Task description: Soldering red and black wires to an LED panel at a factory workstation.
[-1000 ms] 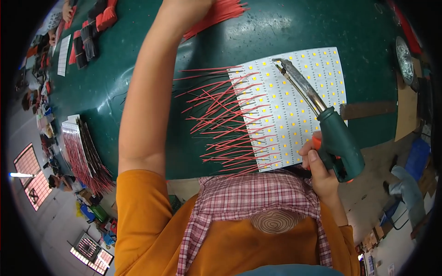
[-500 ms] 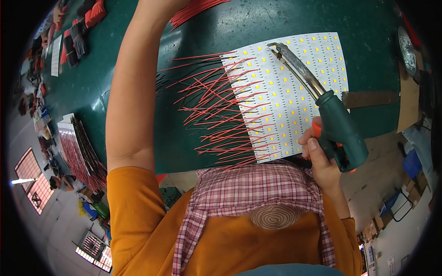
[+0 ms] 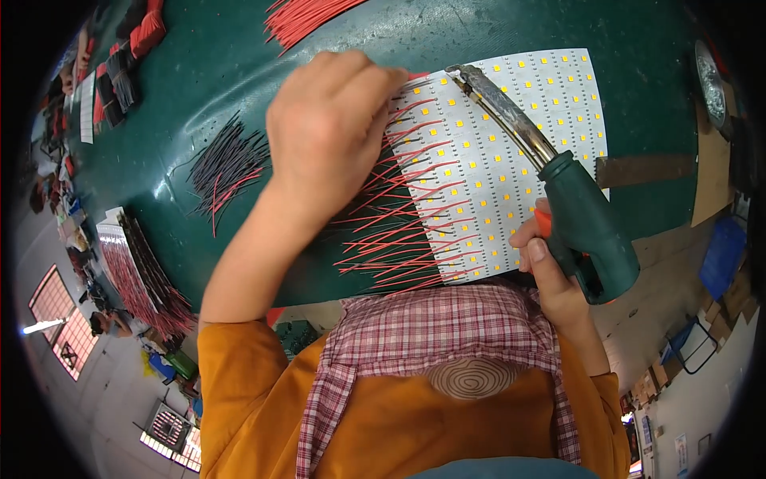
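My left hand (image 3: pixel 323 128) is over the far left corner of a white LED board (image 3: pixel 550 120), its thumb and forefinger pinched on a red wire (image 3: pixel 417 76); most of the wire is hidden by the hand. My right hand (image 3: pixel 554 275) grips a green-handled soldering gun (image 3: pixel 590 223), with an orange trigger under the fingers. The gun's dark tip points at the far left corner, close to the end of the held wire; whether they touch I cannot tell. Red and black wires (image 3: pixel 383 239) stick out along the board's left edge.
A red wire bundle (image 3: pixel 311 20) lies at the far edge, and a pile of black wires (image 3: pixel 227 164) left of my left arm. Wired boards (image 3: pixel 132 263) are stacked at the left. A brown strip (image 3: pixel 646 170) and a metal dish (image 3: pixel 708 84) are at the right.
My left hand has come back from the far red bundle to the board's corner with a red wire. The soldering gun's tip has shifted slightly left and away from me.
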A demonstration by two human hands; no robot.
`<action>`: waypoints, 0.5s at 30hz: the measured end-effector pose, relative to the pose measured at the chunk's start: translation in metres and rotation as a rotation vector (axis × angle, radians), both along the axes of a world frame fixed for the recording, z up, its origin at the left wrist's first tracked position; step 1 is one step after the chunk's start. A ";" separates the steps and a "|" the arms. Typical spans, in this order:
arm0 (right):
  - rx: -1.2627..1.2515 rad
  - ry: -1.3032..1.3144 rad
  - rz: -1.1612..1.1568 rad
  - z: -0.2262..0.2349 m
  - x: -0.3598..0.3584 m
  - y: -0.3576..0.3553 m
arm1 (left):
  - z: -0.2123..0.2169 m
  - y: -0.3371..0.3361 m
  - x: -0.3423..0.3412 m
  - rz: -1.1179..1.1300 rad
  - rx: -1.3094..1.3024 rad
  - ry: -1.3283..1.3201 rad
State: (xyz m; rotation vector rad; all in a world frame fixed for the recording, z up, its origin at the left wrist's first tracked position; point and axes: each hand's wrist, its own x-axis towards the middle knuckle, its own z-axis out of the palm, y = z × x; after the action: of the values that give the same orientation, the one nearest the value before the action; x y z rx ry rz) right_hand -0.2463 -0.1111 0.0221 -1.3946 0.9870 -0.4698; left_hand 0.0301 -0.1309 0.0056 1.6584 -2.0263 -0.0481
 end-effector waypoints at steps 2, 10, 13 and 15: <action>0.022 -0.002 -0.005 0.002 0.003 0.000 | -0.014 0.006 -0.004 -0.005 -0.028 -0.009; 0.054 0.081 -0.010 0.007 -0.002 0.004 | -0.022 0.014 -0.018 0.045 -0.149 -0.040; 0.135 0.081 -0.040 0.010 -0.003 0.006 | -0.023 0.016 -0.021 0.060 -0.157 -0.057; 0.061 0.136 0.027 0.008 -0.004 0.007 | -0.023 0.016 -0.023 0.069 -0.163 -0.061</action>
State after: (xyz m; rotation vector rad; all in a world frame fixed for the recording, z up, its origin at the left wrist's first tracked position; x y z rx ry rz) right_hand -0.2505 -0.1037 0.0302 -1.3968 1.0822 -0.3257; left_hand 0.0072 -0.1146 -0.0175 1.6432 -1.9590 0.1893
